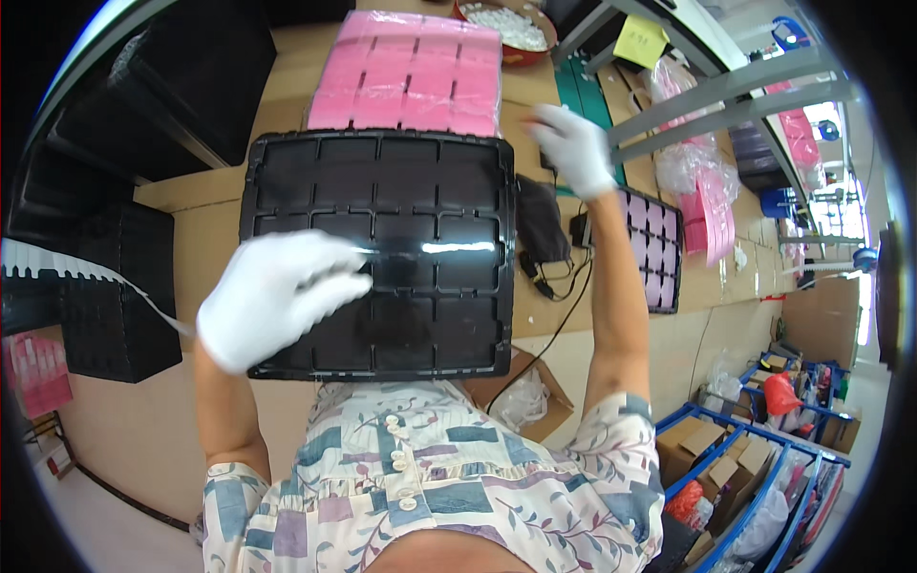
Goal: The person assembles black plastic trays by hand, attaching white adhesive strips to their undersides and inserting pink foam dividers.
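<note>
A black plastic tray (435,329) with a grid of shallow compartments lies in front of me. My left hand (287,291), in a white glove, is over its left side with fingers loosely bent and a gap between them. I see nothing in that hand; whether it touches the tray is unclear. My right hand (573,148), also gloved in white, is raised beyond the tray's far right corner. Its fingers point left and are smeared by motion, with a reddish spot at the tips. Behind the tray lies a pink slotted pack (406,72) under clear film.
Black tray stacks (191,76) stand at the left. To the right are a dark cloth-like item (543,220), a black cable (564,320) and a tray with pink-lilac compartments (650,250). A red bowl (521,55) of white pieces sits behind. A grey metal frame (726,110) juts in.
</note>
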Demonstrator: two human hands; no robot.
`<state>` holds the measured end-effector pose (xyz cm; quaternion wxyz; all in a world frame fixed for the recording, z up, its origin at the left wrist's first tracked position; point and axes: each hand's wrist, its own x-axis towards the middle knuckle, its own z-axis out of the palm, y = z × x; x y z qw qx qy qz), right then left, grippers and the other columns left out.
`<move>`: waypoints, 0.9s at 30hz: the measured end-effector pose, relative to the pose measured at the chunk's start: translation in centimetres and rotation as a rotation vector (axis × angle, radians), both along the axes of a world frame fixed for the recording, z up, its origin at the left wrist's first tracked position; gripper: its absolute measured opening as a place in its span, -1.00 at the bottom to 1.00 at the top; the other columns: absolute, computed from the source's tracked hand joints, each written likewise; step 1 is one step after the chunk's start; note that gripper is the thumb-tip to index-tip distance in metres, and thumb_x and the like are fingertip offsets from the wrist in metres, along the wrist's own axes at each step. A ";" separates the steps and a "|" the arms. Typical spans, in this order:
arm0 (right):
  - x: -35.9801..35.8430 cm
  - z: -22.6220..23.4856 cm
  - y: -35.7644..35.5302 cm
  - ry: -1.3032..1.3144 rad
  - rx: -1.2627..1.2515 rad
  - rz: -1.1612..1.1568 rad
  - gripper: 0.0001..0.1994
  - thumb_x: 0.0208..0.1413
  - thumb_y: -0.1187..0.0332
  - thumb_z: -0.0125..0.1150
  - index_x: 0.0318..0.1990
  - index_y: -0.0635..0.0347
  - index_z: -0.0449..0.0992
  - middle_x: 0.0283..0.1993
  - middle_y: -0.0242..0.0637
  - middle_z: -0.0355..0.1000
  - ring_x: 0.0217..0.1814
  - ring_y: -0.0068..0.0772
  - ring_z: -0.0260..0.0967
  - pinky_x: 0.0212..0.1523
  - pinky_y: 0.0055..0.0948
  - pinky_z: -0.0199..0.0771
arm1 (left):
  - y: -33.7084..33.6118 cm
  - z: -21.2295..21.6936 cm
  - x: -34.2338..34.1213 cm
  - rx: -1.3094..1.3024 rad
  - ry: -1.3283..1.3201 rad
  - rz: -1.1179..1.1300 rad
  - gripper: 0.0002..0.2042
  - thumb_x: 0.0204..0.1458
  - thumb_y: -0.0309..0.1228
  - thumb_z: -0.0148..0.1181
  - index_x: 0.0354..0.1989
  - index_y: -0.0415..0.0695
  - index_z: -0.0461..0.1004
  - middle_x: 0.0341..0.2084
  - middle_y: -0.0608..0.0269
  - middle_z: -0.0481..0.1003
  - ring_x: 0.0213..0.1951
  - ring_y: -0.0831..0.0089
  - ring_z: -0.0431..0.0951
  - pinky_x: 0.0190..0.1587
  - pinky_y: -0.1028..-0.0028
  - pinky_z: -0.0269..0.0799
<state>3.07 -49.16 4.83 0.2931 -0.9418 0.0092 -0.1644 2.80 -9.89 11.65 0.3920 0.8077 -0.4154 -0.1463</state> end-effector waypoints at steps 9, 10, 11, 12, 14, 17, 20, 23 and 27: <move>15.7 -11.1 1.3 0.307 -0.534 0.545 -0.85 -0.04 0.31 0.21 -0.34 0.15 0.56 -0.33 -0.11 0.54 -0.21 -0.04 0.51 -0.08 -0.18 0.49 | -1.2 -6.5 10.6 -0.161 0.487 0.437 -0.76 0.17 -0.38 0.18 -0.12 -0.30 0.57 -0.36 0.24 0.57 -0.36 0.58 0.52 -0.25 0.53 0.44; 15.9 -11.2 0.7 0.312 -0.529 0.556 -0.85 -0.04 0.31 0.21 -0.34 0.15 0.56 -0.33 -0.11 0.54 -0.21 -0.04 0.51 -0.08 -0.18 0.49 | -1.3 -6.6 11.1 -0.157 0.494 0.447 -0.76 0.17 -0.38 0.18 -0.12 -0.30 0.57 -0.36 0.24 0.57 -0.36 0.58 0.52 -0.25 0.53 0.44; 16.4 -11.2 0.0 0.390 -0.406 0.583 -0.85 -0.04 0.32 0.21 -0.34 0.17 0.56 -0.32 -0.10 0.55 -0.21 -0.01 0.50 -0.07 -0.18 0.49 | -1.4 -6.6 11.7 -0.112 0.496 0.449 -0.75 0.17 -0.34 0.17 -0.13 -0.30 0.58 -0.37 0.23 0.57 -0.37 0.57 0.52 -0.26 0.53 0.44; 16.8 -11.3 -0.5 0.467 -0.284 0.606 -0.85 -0.05 0.32 0.21 -0.34 0.18 0.55 -0.30 -0.09 0.55 -0.21 0.01 0.49 -0.05 -0.19 0.50 | -1.6 -6.7 12.4 -0.067 0.498 0.449 -0.72 0.18 -0.30 0.17 -0.14 -0.29 0.58 -0.38 0.22 0.57 -0.38 0.57 0.51 -0.27 0.53 0.43; 18.0 -11.0 -1.3 0.493 -0.275 0.618 -0.85 -0.03 0.35 0.24 -0.31 0.18 0.59 -0.27 -0.09 0.56 -0.21 -0.06 0.51 -0.04 -0.28 0.51 | -2.6 -8.3 14.0 -0.057 0.472 0.447 -0.70 0.18 -0.26 0.15 -0.14 -0.28 0.58 -0.43 0.25 0.57 -0.42 0.57 0.50 -0.29 0.55 0.41; 19.2 -9.6 -2.7 0.451 0.135 0.568 -0.76 0.15 0.26 0.26 -0.18 0.26 0.60 -0.31 -0.37 0.52 -0.23 -0.48 0.43 -0.11 -0.48 0.46 | -5.6 -8.5 16.4 0.135 0.318 0.368 -0.62 0.14 -0.13 0.16 -0.15 -0.24 0.58 -0.42 0.14 0.56 -0.34 0.39 0.56 -0.18 0.46 0.43; 20.1 -6.0 -2.4 0.437 0.563 0.395 -0.76 0.17 0.23 0.27 -0.21 0.25 0.60 -0.32 -0.49 0.48 -0.22 -0.58 0.37 -0.10 -0.55 0.39 | -9.1 -10.4 17.8 0.313 -0.376 0.414 -0.44 0.03 0.07 0.21 -0.01 -0.19 0.51 -0.16 0.03 0.54 -0.07 0.19 0.53 0.00 0.29 0.39; 20.4 -4.7 -3.1 0.428 0.620 0.415 -0.79 0.18 0.24 0.26 -0.23 0.21 0.59 -0.32 -0.52 0.45 -0.26 -0.63 0.30 -0.15 -0.58 0.31 | -13.2 -11.6 18.2 0.409 -0.554 0.506 -0.22 -0.16 0.10 0.33 0.21 -0.12 0.30 0.02 0.04 0.43 0.08 0.05 0.42 0.06 0.10 0.31; 20.2 -5.1 -4.2 0.520 0.738 0.470 -0.76 0.12 0.26 0.32 -0.15 0.22 0.62 -0.21 -0.45 0.52 -0.17 -0.59 0.39 -0.13 -0.56 0.38 | -14.1 -13.5 21.1 0.454 -0.679 0.527 -0.66 -0.12 -0.29 0.27 -0.12 -0.07 0.48 -0.19 0.09 0.50 -0.10 0.10 0.53 -0.03 0.11 0.37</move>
